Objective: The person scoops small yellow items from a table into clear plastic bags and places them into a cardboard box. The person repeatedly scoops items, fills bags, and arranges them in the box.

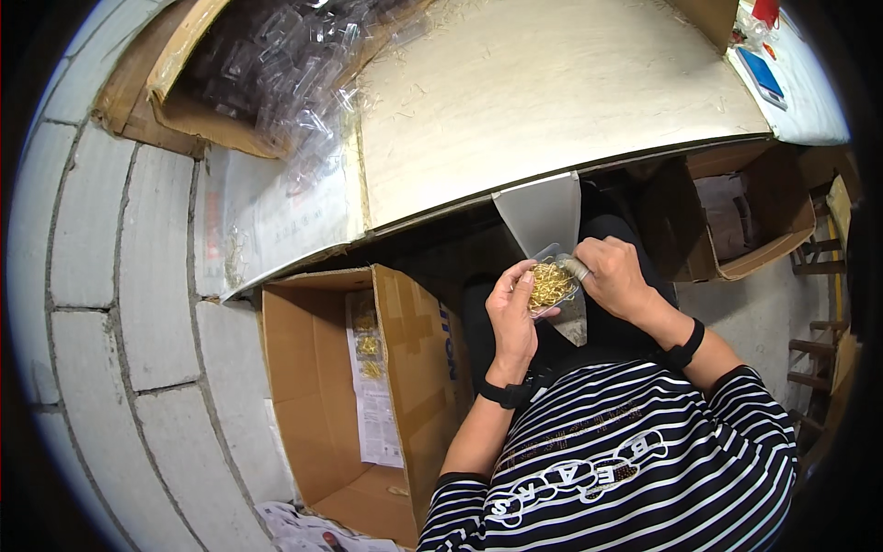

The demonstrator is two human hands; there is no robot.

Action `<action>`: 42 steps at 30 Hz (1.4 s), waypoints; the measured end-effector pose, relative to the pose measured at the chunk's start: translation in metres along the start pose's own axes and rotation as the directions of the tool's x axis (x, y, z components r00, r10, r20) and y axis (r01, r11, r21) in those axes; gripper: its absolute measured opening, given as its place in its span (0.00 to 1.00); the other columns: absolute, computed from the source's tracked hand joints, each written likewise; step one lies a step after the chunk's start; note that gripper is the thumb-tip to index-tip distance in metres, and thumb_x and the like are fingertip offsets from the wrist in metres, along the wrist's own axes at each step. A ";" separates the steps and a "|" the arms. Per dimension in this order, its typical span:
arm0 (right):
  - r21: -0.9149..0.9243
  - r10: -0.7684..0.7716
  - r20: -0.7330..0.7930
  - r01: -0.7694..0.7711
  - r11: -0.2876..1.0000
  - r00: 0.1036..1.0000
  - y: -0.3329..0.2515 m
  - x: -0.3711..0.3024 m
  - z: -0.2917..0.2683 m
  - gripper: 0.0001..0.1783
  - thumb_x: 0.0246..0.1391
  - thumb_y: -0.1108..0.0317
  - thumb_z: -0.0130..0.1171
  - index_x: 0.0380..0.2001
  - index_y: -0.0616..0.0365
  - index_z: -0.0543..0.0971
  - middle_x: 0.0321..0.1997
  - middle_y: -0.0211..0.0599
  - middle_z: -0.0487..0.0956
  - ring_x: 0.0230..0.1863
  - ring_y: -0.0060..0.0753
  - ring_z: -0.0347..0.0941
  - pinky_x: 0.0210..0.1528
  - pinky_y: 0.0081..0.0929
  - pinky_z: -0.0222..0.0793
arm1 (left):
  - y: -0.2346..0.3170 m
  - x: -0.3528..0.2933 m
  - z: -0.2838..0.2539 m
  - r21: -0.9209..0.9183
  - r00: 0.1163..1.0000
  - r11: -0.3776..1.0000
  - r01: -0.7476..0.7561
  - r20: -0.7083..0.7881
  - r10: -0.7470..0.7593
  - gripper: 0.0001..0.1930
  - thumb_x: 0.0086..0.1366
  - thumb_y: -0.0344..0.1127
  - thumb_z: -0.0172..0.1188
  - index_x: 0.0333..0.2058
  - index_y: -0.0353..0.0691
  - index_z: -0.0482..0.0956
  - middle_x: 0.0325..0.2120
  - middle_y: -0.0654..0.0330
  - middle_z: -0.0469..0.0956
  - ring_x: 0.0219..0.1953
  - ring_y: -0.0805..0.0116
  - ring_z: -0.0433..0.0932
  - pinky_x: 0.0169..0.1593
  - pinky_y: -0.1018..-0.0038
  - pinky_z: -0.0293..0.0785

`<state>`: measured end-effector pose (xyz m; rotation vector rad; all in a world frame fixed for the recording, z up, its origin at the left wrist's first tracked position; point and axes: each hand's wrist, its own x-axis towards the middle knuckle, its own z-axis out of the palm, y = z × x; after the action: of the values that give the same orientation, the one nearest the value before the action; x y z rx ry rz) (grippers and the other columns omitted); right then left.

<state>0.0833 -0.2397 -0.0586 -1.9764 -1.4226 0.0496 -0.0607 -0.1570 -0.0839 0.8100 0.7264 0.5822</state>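
Note:
Over my lap, my left hand (512,317) grips a small clear plastic box (549,252) from the left, its thumb along the near side. Thin gold-coloured metal pieces (550,283) fill the box in a tangled heap; they look like small pins or hooks. At the box's right rim, my right hand (614,276) is closed, fingers curled against the edge. One of its fingers has a pale wrap (574,267) round it. Whether those fingers also pinch a loose piece cannot be made out.
A pale worktable (552,83) with scattered gold bits lies ahead. Clear plastic boxes (303,83) spill from a carton at far left. An open carton (317,405) stands left of me, filled boxes inside; another carton (750,216) sits right. A blue scale (761,75) lies far right.

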 end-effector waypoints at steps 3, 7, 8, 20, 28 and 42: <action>-0.077 -0.086 0.009 0.086 0.993 0.996 -0.003 0.008 -0.009 0.07 0.42 0.72 0.61 0.17 0.60 0.74 0.18 0.42 0.74 0.23 0.48 0.73 0.26 0.38 0.67 | -0.001 0.000 0.000 0.031 1.000 0.999 0.017 0.003 -0.017 0.12 0.67 0.33 0.50 0.45 0.32 0.72 0.36 0.55 0.78 0.32 0.70 0.81 0.26 0.76 0.83; 0.054 -0.021 0.362 0.001 0.999 0.932 0.002 0.022 -0.016 0.06 0.41 0.70 0.59 0.17 0.60 0.75 0.22 0.45 0.77 0.25 0.48 0.75 0.28 0.39 0.68 | -0.001 -0.002 0.004 0.024 0.998 0.999 0.022 0.056 -0.023 0.12 0.67 0.34 0.51 0.45 0.32 0.73 0.35 0.56 0.77 0.31 0.71 0.81 0.26 0.77 0.82; 0.043 -0.016 0.372 0.000 0.999 0.928 0.001 0.022 -0.013 0.05 0.41 0.70 0.59 0.18 0.61 0.75 0.22 0.44 0.77 0.24 0.48 0.75 0.28 0.39 0.68 | -0.001 -0.002 0.004 0.013 0.997 1.000 0.027 0.075 -0.028 0.12 0.67 0.34 0.51 0.44 0.32 0.73 0.35 0.56 0.77 0.30 0.71 0.81 0.26 0.77 0.82; 0.394 -0.048 0.048 0.025 0.919 0.998 -0.005 0.016 -0.016 0.22 0.40 0.73 0.67 0.41 0.62 0.74 0.35 0.40 0.74 0.33 0.37 0.74 0.35 0.28 0.72 | 0.004 0.004 -0.012 -0.018 0.997 0.999 -0.032 -0.069 0.030 0.13 0.68 0.36 0.51 0.46 0.34 0.71 0.36 0.56 0.78 0.33 0.70 0.81 0.26 0.77 0.82; 0.532 0.040 0.265 -0.181 0.827 0.963 0.004 0.001 -0.003 0.11 0.44 0.78 0.64 0.34 0.65 0.77 0.31 0.40 0.76 0.30 0.35 0.75 0.34 0.27 0.70 | 0.008 0.003 -0.010 -0.016 0.998 1.000 -0.017 -0.060 0.016 0.14 0.65 0.33 0.54 0.47 0.33 0.70 0.36 0.54 0.78 0.33 0.68 0.81 0.26 0.76 0.83; 0.468 0.083 0.163 -0.151 0.871 0.983 -0.003 0.017 -0.002 0.14 0.40 0.73 0.66 0.35 0.59 0.79 0.29 0.37 0.72 0.27 0.36 0.71 0.30 0.30 0.67 | 0.006 0.003 -0.010 0.020 0.999 0.999 0.027 -0.033 -0.026 0.14 0.65 0.31 0.54 0.47 0.32 0.71 0.37 0.54 0.78 0.33 0.69 0.81 0.27 0.77 0.82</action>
<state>0.0879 -0.2260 -0.0495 -1.6604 -1.2226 0.5539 -0.0673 -0.1478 -0.0849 0.8103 0.7735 0.5661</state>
